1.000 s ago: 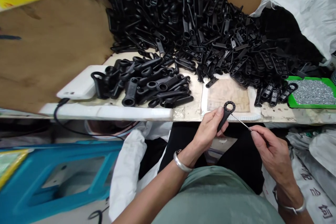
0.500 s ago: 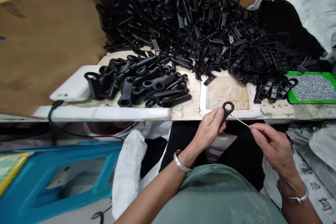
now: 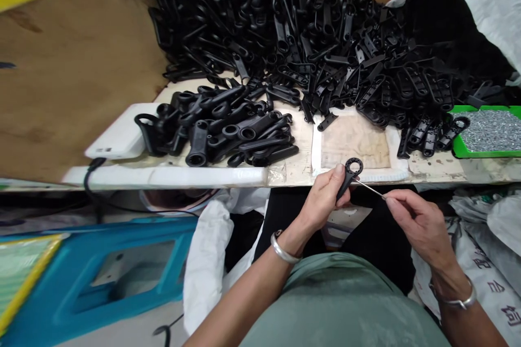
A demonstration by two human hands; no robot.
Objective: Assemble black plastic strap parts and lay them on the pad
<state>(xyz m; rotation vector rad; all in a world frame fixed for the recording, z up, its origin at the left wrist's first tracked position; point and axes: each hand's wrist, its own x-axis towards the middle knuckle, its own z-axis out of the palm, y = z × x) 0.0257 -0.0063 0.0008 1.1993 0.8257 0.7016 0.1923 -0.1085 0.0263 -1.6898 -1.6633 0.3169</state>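
Note:
My left hand is closed around a black plastic ring-ended handle, its ring pointing up at the table's front edge. Between the thumb and fingertips of my right hand is a thin metal rod. The rod's far tip meets the side of the handle just below the ring; whether it goes inside cannot be made out. Behind my hands a stained cloth pad lies on the table. Several similar black handles lie heaped to the left of the pad.
A large pile of black plastic parts fills the back of the table. At right stands a green tray of small metal pieces. A white box with a cable sits at left. Below are a blue plastic stool and white sacks.
The view has shifted slightly. Both hands keep their grips, and my right hand with the rod has come a little closer to the handle.

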